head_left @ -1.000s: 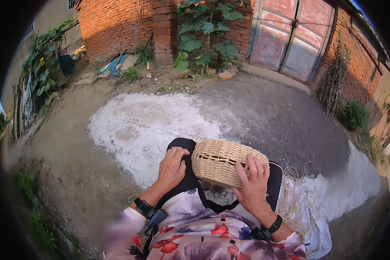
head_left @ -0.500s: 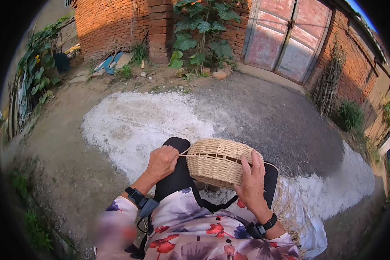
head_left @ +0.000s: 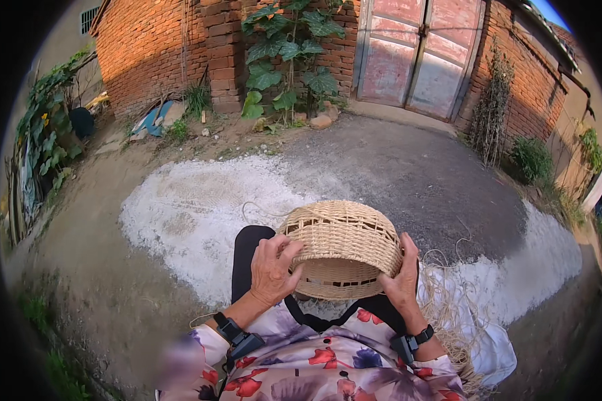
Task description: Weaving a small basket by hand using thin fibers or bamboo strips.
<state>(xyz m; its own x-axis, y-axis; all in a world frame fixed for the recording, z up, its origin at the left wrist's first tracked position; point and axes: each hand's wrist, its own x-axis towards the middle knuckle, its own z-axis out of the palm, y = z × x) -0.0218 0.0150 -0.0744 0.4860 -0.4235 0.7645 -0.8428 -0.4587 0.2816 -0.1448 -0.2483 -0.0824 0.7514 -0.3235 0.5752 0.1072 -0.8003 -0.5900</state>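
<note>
Our left hand (head_left: 271,273) and right hand (head_left: 403,284) clamp opposite sides of the round beige woven-straw basket (head_left: 344,234), lower centre, where we should grip evenly without squeezing.

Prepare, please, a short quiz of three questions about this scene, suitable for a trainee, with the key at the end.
1. What do the left hand and the right hand hold? a) a metal pot; b) a woven basket; c) a brick.
2. True or false: the basket's opening is turned toward the person.
3. Fill in: the tangle of loose strands lies on the person's ____ side.

Key: 1. b; 2. true; 3. right.
</note>
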